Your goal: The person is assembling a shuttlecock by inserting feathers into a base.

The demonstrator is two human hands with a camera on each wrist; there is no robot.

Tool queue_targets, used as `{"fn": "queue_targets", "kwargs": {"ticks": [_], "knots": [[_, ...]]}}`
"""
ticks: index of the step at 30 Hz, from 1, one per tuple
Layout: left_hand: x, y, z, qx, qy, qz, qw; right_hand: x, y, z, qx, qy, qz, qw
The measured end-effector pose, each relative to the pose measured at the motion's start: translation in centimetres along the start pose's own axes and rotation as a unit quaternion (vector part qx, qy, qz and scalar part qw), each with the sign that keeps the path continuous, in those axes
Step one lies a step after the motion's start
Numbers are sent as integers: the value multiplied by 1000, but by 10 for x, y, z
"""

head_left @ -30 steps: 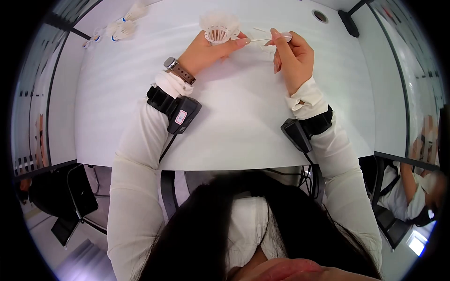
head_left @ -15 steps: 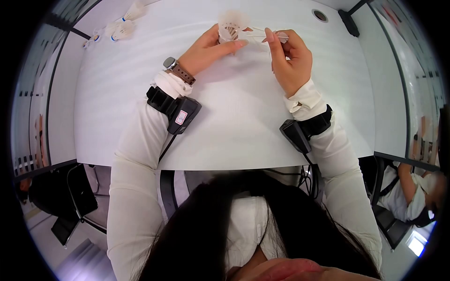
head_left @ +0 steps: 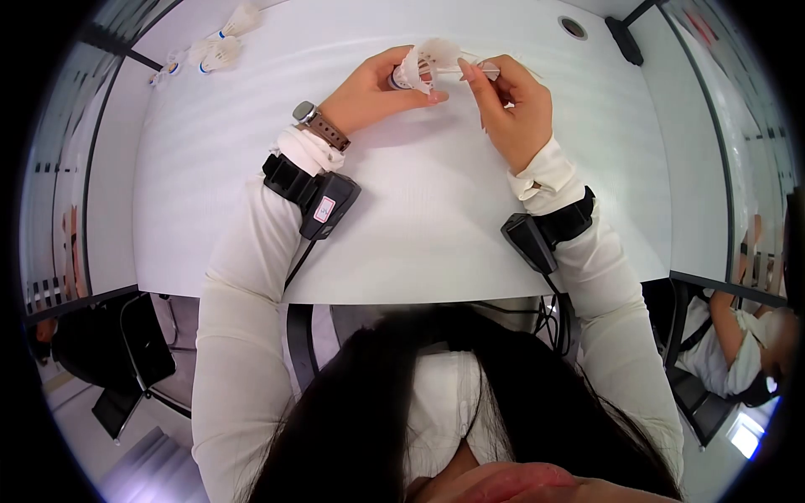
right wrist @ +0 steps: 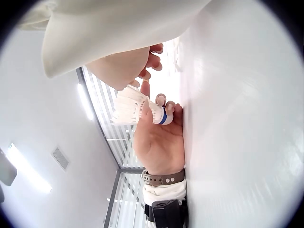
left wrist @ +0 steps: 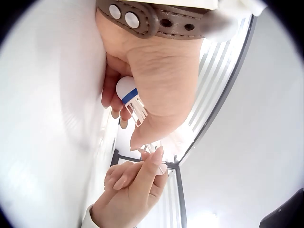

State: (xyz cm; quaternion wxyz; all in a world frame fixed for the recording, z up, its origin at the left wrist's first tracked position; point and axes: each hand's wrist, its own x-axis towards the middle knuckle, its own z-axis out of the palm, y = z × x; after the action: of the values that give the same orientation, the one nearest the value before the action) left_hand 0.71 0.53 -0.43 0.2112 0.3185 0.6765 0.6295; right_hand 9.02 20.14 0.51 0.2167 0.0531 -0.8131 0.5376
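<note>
Worktop (head_left: 436, 210): white, smooth, faintly glossy. Far left corner: two white feathered shuttlecocks with blue bands (head_left: 219, 54), lying on their sides close together, skirts toward the far right. Far right: round, dark-centred hole (head_left: 573, 29) set into the surface.

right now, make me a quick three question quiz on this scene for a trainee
1. Which hand grips the shuttlecock?
2. Multiple choice: its coloured band is
A) red
B) blue
C) green
3. True or false: the other shuttlecocks lie toward the far left of the table, as the person sees it.

Key:
1. The left hand.
2. B.
3. True.
</note>
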Motion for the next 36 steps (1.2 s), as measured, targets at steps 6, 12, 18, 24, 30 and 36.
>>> {"fn": "queue_targets", "kwargs": {"ticks": [6, 12, 18, 24, 30, 36], "knots": [[0, 1, 0, 16, 3, -9, 1000, 1, 4, 1, 9, -7, 4, 1000], [2, -4, -2, 10, -27, 15, 999, -1, 1, 0, -10, -55, 39, 998], [-1, 2, -2, -40, -43, -11, 998, -2, -3, -1, 73, -30, 47, 996], [-1, 0, -1, -28, -28, -4, 999, -2, -4, -3, 95, -44, 62, 993], [0, 1, 1, 13, -3, -3, 1000, -2, -3, -1, 81, -43, 59, 994], [-1, 0, 0, 20, -3, -22, 1000, -2, -5, 0, 65, -55, 61, 995]]}}
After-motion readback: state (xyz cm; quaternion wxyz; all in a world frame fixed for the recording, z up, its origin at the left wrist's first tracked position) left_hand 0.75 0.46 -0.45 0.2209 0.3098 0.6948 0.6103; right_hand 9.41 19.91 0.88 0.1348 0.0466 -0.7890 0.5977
